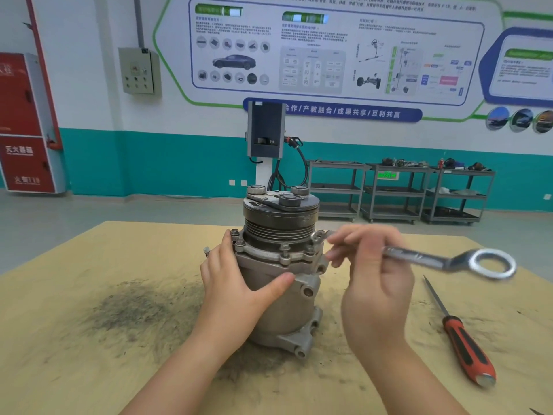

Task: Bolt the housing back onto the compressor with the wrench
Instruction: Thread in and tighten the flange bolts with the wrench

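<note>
Right hand point(371, 265) is gripping the wrench point(419, 259) mid-shaft, working its open end onto a bolt point(317, 236) on the housing flange.

Left hand point(239, 283) is wrapping around the compressor point(287, 298), fingers spread behind the body and thumb pressing across its front, likely to keep it from twisting under the wrench's pull. Compressor is standing upright between the two hands, a dull cast-metal cylinder with lugs at its foot; the housing point(269, 256) is sitting on top as a bolted ring flange just above the left thumb, carrying a dark grooved pulley point(279, 226). Wrench is polished steel, its ring end sticking out beyond the right hand, blurred. Near the right forearm a red-handled screwdriver point(462, 342) is lying on the tan wooden table point(89, 369), which is smeared with dark grime beside the left wrist.
</note>
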